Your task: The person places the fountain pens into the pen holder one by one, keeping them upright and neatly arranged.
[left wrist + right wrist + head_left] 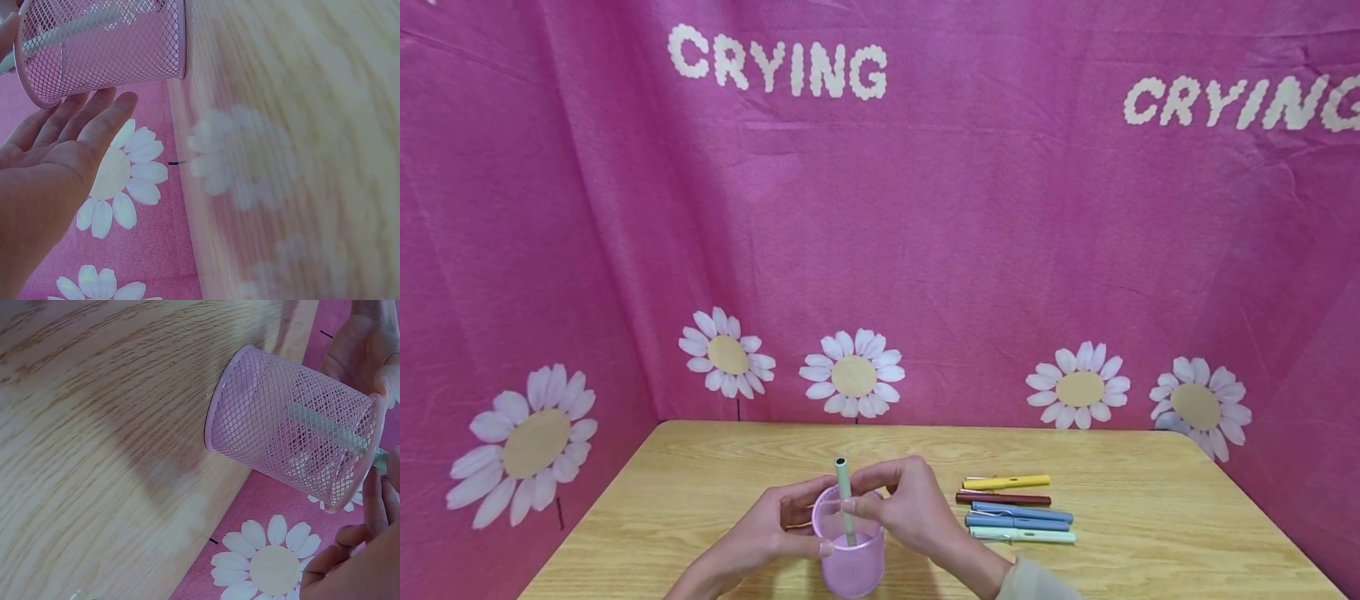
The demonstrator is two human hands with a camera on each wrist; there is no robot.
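A pink mesh pen cup (853,567) is at the table's near middle, its mouth facing up. My left hand (771,525) holds its left side, thumb at the front and fingers behind. The left wrist view shows those fingers (109,119) fairly straight against the mesh (119,50). My right hand (910,508) reaches over the rim from the right and pinches a pale green pen (844,483) between thumb and index finger. The pen stands nearly upright, its lower part inside the cup and visible through the mesh in the right wrist view (325,428).
Right of the cup, several pens lie side by side on the wooden table (1142,533): a yellow one (1007,482), a dark red one (1003,499), two blue ones (1022,512) and a mint green one (1022,536). A pink flowered cloth (955,250) hangs behind and at both sides.
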